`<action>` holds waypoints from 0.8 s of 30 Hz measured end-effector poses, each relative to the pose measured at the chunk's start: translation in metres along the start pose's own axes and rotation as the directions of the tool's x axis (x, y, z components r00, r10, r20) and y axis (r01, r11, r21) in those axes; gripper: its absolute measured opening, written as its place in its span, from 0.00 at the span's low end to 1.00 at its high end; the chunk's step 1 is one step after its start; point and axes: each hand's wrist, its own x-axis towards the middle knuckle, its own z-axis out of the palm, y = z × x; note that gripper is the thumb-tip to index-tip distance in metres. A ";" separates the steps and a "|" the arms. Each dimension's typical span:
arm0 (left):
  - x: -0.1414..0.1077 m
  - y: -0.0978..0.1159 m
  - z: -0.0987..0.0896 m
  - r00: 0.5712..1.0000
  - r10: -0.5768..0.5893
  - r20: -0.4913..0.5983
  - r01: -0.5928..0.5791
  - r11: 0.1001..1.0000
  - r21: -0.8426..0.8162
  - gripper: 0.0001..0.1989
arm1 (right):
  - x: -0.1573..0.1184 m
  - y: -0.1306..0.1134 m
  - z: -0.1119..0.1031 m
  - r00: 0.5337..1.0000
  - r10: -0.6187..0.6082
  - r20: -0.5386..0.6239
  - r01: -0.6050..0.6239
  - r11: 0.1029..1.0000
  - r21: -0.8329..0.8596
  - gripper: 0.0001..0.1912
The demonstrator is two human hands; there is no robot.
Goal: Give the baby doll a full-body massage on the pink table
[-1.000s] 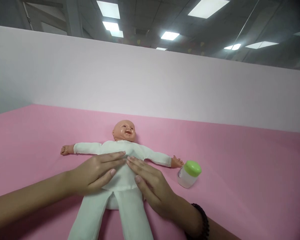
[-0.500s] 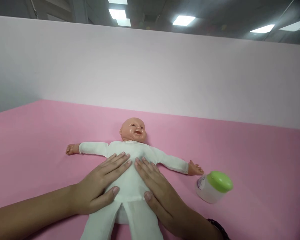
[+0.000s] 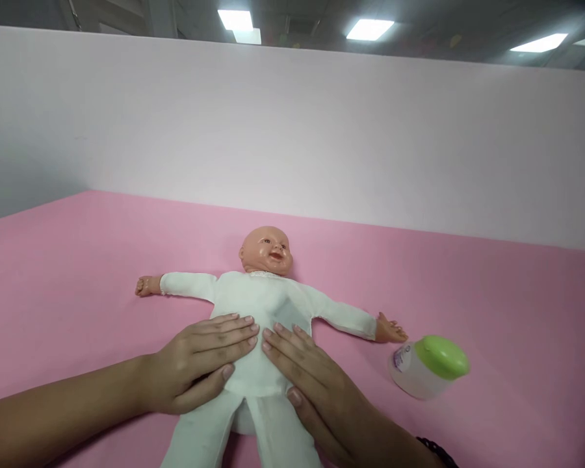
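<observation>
A baby doll (image 3: 251,296) in a white long-sleeved suit lies on its back, arms stretched out to both sides and head away from me. My left hand (image 3: 207,361) rests flat on the left side of its belly, fingers extended. On the right side of the belly lies my right hand (image 3: 316,383), also flat with straight fingers. The fingertips of both hands come close together near the middle of the body. A greyish patch shows on the doll's chest just above my right fingers. The doll's feet are out of view.
A clear bottle with a green cap (image 3: 429,367) stands on the pink tabletop (image 3: 78,273), close to the doll's hand on the right. Behind the table rises a white panel (image 3: 292,130). Ceiling lights show above it.
Both hands have slid down the doll's front, from the chest toward the belly, uncovering the greyish patch. The whole view has shifted slightly, so the doll and bottle appear farther right.
</observation>
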 end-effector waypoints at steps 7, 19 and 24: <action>-0.001 0.002 -0.001 0.979 -0.149 0.143 0.147 0.989 0.025 0.32 | 0.002 0.001 0.001 0.991 0.128 0.036 -0.127 0.992 -0.017 0.33; 0.000 0.000 0.002 0.995 0.057 -0.076 -0.055 0.998 0.030 0.27 | 0.002 -0.003 0.002 0.966 -0.064 -0.252 0.015 0.981 -0.191 0.35; 0.002 -0.001 -0.001 0.998 0.039 0.040 -0.039 0.999 -0.016 0.28 | 0.006 -0.001 -0.003 0.996 -0.040 -0.077 0.031 0.994 -0.105 0.36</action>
